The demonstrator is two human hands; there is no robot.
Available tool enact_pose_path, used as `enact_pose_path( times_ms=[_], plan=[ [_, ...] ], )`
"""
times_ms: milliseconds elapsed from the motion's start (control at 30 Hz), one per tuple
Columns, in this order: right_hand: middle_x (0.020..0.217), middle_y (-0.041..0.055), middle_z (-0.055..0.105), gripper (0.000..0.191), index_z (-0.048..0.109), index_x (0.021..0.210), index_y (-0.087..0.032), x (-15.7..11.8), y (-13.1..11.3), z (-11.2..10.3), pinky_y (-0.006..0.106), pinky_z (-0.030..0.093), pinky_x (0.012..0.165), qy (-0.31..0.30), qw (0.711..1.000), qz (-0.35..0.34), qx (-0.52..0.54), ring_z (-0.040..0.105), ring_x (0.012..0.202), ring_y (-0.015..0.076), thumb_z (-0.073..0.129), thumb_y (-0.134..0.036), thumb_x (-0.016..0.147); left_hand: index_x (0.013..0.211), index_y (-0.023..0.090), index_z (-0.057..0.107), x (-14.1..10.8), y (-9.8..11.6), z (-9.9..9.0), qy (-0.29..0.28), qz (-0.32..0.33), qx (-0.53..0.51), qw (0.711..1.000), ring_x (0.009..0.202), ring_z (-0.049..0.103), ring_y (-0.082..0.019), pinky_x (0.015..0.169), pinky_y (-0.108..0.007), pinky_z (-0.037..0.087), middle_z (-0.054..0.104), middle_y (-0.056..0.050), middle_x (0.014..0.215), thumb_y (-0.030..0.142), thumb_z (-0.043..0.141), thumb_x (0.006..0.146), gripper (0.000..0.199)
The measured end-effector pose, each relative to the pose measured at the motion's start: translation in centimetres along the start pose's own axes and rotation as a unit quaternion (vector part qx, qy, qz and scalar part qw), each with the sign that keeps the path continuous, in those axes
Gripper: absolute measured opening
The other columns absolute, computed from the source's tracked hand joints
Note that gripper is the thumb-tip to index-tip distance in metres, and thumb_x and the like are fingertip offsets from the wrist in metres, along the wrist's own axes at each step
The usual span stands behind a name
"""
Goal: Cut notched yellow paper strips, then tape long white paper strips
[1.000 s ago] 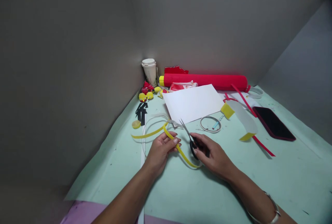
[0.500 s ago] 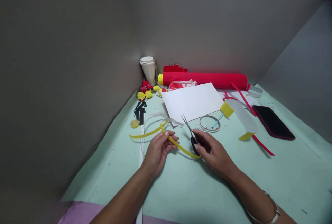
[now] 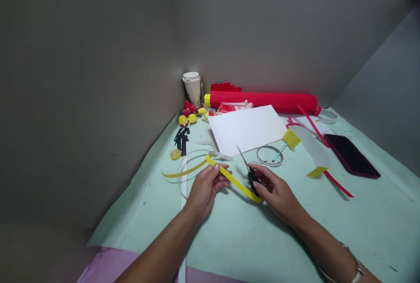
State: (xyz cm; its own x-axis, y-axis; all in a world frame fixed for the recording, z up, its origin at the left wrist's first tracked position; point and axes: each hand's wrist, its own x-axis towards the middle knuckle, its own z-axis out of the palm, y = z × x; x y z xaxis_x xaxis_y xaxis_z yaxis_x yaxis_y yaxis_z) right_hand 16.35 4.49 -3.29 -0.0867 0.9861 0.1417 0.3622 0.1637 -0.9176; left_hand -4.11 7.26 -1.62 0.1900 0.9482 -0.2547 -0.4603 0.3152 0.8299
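Yellow corrugated strip [image 3: 238,182], one length of it, runs between the person's two hands above the pale green surface [image 3: 236,239]. The left hand [image 3: 207,184] pinches it, thumb on top, fingers closed narrow; beyond them it bends over and a tail reaches out to the left. The right hand [image 3: 277,193] has its fingers curled around the black handles of one pair of scissors [image 3: 252,182], the blades pointing away and slightly left. The strip's near end curves by the right fingers; whether they touch it, I cannot tell.

One metal bracelet [image 3: 357,274] circles the right wrist. Just beyond the scissors lies one white sheet [image 3: 247,130], with one round ring [image 3: 271,165] to its right and one phone [image 3: 352,155], dark screen up, farther right. Behind the sheet rests one red roll [image 3: 262,100]. One lidded paper cup [image 3: 193,90] stands at the back left; its print is too small to read. Several black strips [image 3: 183,145] overlap, too jumbled to count, near one yellowish disc [image 3: 175,155].
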Motion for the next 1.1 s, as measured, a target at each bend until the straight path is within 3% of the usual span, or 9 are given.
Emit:
enact_pose_path(
  times_ms=[167, 267, 433, 600, 767, 933, 1100],
  plan=[
    [0.108, 0.0076, 0.065, 0.042, 0.056, 0.128, -0.023, 0.02, -0.01, -0.01, 0.035, 0.055, 0.079, -0.004, 1.000, -0.003, -0.010, 0.063, 0.093, 0.0210, 0.055, -0.028, 0.087, 0.093, 0.010, 0.070, -0.04, 0.05, 0.04, 0.002, 0.002, -0.001, 1.000, 0.070, 0.062, -0.012, 0.063, -0.021, 0.053, 0.069, -0.010, 0.086, 0.033, 0.068, 0.083, 0.026],
    [0.111, 0.0090, 0.064, 0.042, 0.056, 0.128, -0.022, 0.08, -0.08, -0.05, 0.036, 0.054, 0.081, 0.010, 0.997, -0.046, -0.069, 0.062, 0.096, 0.0225, 0.055, -0.027, 0.086, 0.089, 0.010, 0.070, 0.03, 0.05, -0.06, 0.009, 0.002, -0.013, 1.000, 0.067, 0.061, -0.012, 0.061, -0.020, 0.052, 0.068, -0.008, 0.081, 0.034, 0.070, 0.080, 0.025],
    [0.099, 0.0074, 0.063, 0.045, 0.054, 0.128, -0.023, 0.11, -0.07, 0.06, 0.039, 0.053, 0.081, 0.016, 0.982, -0.103, -0.155, 0.062, 0.087, 0.0223, 0.057, -0.024, 0.084, 0.081, 0.012, 0.068, 0.21, -0.06, -0.36, 0.005, 0.012, -0.027, 1.000, 0.068, 0.060, -0.011, 0.059, -0.019, 0.050, 0.065, -0.005, 0.076, 0.034, 0.072, 0.078, 0.023],
    [0.109, 0.0084, 0.060, 0.045, 0.053, 0.128, -0.024, 0.05, -0.14, 0.20, 0.036, 0.053, 0.080, 0.020, 0.972, -0.142, -0.185, 0.061, 0.092, 0.0220, 0.058, -0.021, 0.083, 0.080, 0.013, 0.065, 0.17, 0.00, -0.41, -0.001, 0.021, -0.032, 0.999, 0.074, 0.063, -0.014, 0.066, -0.022, 0.051, 0.066, -0.004, 0.077, 0.032, 0.068, 0.081, 0.019],
    [0.115, 0.0098, 0.060, 0.049, 0.052, 0.130, -0.025, -0.10, -0.14, 0.31, 0.039, 0.053, 0.085, 0.027, 0.960, -0.160, -0.228, 0.061, 0.100, 0.0244, 0.058, -0.020, 0.081, 0.085, 0.013, 0.063, -0.11, 0.47, -0.07, 0.022, 0.003, -0.047, 0.999, 0.072, 0.065, -0.018, 0.071, -0.030, 0.052, 0.067, -0.007, 0.077, 0.044, 0.065, 0.081, 0.032],
    [0.117, 0.0109, 0.059, 0.052, 0.051, 0.132, -0.025, -0.34, -0.11, 0.51, 0.041, 0.054, 0.086, 0.029, 0.947, -0.179, -0.266, 0.061, 0.103, 0.0262, 0.058, -0.020, 0.081, 0.085, 0.015, 0.064, -0.23, 0.53, 0.05, 0.000, 0.019, 0.019, 1.000, 0.060, 0.055, -0.009, 0.061, -0.020, 0.044, 0.058, 0.001, 0.067, 0.041, 0.071, 0.078, 0.028],
    [0.118, 0.0130, 0.058, 0.050, 0.052, 0.133, -0.022, -0.56, -0.44, 0.65, 0.041, 0.054, 0.086, 0.017, 0.934, -0.191, -0.301, 0.060, 0.105, 0.0272, 0.057, -0.022, 0.083, 0.085, 0.014, 0.067, -0.24, 0.26, -0.05, -0.008, 0.025, 0.079, 0.997, 0.054, 0.045, -0.007, 0.055, -0.019, 0.036, 0.052, 0.004, 0.061, 0.036, 0.075, 0.075, 0.025]
  ],
)
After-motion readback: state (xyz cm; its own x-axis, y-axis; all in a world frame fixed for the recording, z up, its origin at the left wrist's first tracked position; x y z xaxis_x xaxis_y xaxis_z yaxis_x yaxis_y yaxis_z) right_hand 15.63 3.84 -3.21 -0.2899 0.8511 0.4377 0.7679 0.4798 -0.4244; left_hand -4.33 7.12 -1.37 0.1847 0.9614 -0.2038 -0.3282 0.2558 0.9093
